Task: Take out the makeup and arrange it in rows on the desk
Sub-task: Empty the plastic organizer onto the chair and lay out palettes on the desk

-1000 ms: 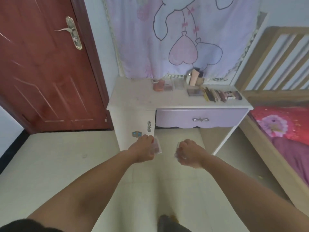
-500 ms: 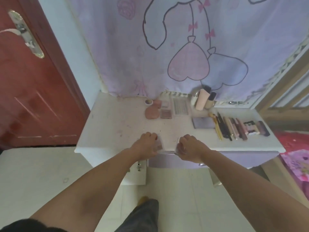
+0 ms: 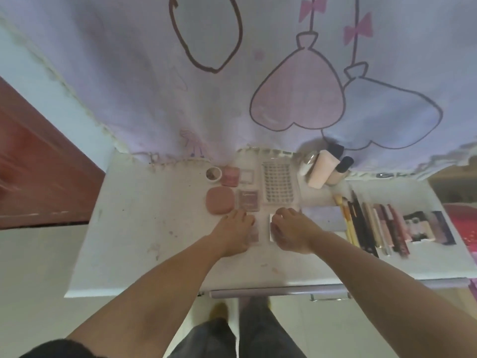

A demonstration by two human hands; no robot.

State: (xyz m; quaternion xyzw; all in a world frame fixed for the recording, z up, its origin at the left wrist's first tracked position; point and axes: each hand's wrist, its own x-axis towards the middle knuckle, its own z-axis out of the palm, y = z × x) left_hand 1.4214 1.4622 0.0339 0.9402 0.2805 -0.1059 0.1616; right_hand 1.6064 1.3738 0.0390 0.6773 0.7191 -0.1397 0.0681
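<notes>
My left hand (image 3: 236, 232) grips a small clear case with a pinkish fill (image 3: 254, 235) low over the white desk (image 3: 144, 228). Beside it, my right hand (image 3: 291, 231) holds a small clear white-edged case (image 3: 271, 227) at the same height. Both sit just in front of the laid-out makeup: a pink puff compact (image 3: 220, 200), a pink square case (image 3: 230, 175), a small eyeshadow palette (image 3: 248, 200), a clear lash tray (image 3: 278, 186). Whether the two cases touch the desk is unclear.
A small round pot (image 3: 213, 173) and tubes and bottles (image 3: 324, 169) stand at the back. Brushes and pencils (image 3: 361, 220) lie in a row at the right, with a grey palette (image 3: 324, 218) near my right hand. A printed curtain (image 3: 258, 73) hangs behind. A red door (image 3: 31, 156) is left.
I have walked up to the desk. Both hands, each still holding its small case, have moved from in front of the desk to over its top beside the laid-out makeup.
</notes>
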